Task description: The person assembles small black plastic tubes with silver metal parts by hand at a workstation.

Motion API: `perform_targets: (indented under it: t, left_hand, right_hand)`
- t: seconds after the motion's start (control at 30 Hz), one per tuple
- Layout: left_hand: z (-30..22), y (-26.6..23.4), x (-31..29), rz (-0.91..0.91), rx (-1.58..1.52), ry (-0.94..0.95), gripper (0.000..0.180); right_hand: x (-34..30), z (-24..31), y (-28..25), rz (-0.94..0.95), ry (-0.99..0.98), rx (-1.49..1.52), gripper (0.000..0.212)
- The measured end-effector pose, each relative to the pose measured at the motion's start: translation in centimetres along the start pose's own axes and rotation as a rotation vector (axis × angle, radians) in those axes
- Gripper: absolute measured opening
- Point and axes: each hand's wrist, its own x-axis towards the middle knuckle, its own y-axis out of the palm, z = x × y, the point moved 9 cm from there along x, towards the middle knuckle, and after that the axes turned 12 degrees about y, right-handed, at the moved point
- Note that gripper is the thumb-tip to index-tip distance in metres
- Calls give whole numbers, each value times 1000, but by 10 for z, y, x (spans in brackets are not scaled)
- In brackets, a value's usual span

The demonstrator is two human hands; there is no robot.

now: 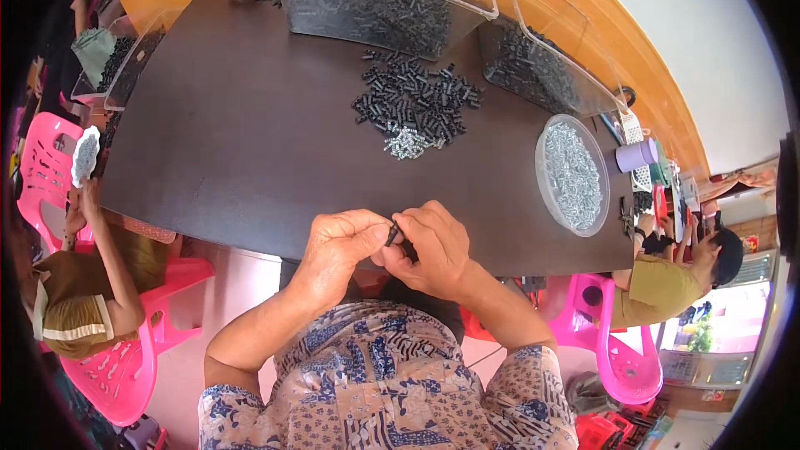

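Note:
Close to the table's near edge, my left hand (340,252) and my right hand (429,243) meet with fingertips pinched together. Between them is a small black plastic piece (392,234), mostly covered by the fingers; both hands grip it. Further off on the dark table (242,142) lies a loose pile of black plastic pieces (417,96), short and tube-like. A small heap of shiny silver metal pieces (406,142) touches the near side of that pile.
Two clear bins, one at the back (367,12) and one at back right (542,62), hold many black pieces. A round clear tub (542,175) of silver pieces and a lilac cup (637,156) stand on the right. People sit at left (83,300) and right (667,283).

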Motion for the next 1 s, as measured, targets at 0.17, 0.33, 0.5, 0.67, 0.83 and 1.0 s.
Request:
perform_targets:
  t: [0.17, 0.33, 0.5, 0.67, 0.83, 1.0]
  left_hand:
    - [-1, 0, 2, 7, 1, 8, 20]
    - [-2, 2, 2, -8, -9, 17, 19]
    - [1, 3, 4, -26, 7, 37, 18]
    - [5, 4, 7, -41, 8, 33, 19]
    - [7, 5, 10, -51, -6, 5, 20]
    - [2, 11, 14, -6, 72, 14, 25]
  right_hand:
    - [-1, -1, 0, -24, -5, 7, 41]
    - [-1, 1, -2, -35, 1, -26, 42]
    - [-3, -1, -3, -46, 3, -38, 41]
    - [-4, -5, -4, -48, 2, -29, 39]
    - [-3, -4, -5, -84, -28, -70, 39]
    - [0, -11, -10, -63, 9, -34, 41]
